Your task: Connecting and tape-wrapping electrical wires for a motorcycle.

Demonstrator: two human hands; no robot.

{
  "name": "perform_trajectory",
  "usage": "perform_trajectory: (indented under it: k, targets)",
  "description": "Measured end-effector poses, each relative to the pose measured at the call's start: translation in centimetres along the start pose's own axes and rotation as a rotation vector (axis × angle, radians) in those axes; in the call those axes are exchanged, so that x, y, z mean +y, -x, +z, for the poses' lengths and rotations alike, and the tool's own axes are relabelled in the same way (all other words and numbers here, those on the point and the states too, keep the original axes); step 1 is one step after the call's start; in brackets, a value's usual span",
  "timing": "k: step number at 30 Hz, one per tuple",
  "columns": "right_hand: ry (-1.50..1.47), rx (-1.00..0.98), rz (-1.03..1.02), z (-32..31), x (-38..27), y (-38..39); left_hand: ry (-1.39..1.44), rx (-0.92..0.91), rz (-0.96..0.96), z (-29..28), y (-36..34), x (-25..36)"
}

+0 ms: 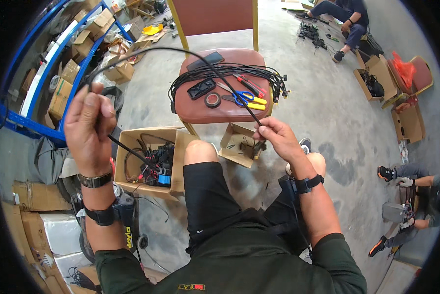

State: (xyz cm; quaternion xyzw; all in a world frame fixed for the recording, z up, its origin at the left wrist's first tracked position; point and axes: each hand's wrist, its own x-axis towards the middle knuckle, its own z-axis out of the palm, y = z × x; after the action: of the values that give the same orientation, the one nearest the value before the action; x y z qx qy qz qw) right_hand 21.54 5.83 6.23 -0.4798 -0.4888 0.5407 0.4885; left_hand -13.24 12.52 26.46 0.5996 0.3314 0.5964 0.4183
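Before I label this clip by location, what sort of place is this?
Probably a workshop or storeroom: a blue shelf stacked with cardboard boxes, a bundle of black cables laid across a chair, and a stained grey floor.

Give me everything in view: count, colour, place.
cable: one, black, arching across centre
chairs: two, reddish, centre and right
cable bundle: one, black, centre chair
flat slab: one, dark, centre chair
tray: one, black, centre chair
tape roll: one, black, centre chair
scissors: one, blue, centre chair
hand tool: one, yellow, centre chair
open cartons: two, brown, before centre chair
shelving: one, blue, left
bag: one, red, right
other people: two, dark clothing, right
left hand: one, bare, holding cable
right hand: one, bare, holding cable
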Motion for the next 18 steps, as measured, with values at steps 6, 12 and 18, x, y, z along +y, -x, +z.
perform_trajectory:
  k: [6,12,18]
  targets:
    - [-0.342,0.058,-0.046,-1.1,-2.1,0.8,0.236,-0.020,-0.063,5.9,1.7,-1.7]
    - [-0.436,0.094,-0.074,-0.3,-1.2,2.7,0.331,-0.233,-0.354,13.7,6.5,-8.1]
    - [-0.531,-0.079,0.155,1.6,6.9,5.5,0.359,-0.296,-0.631,18.4,12.0,-16.6]
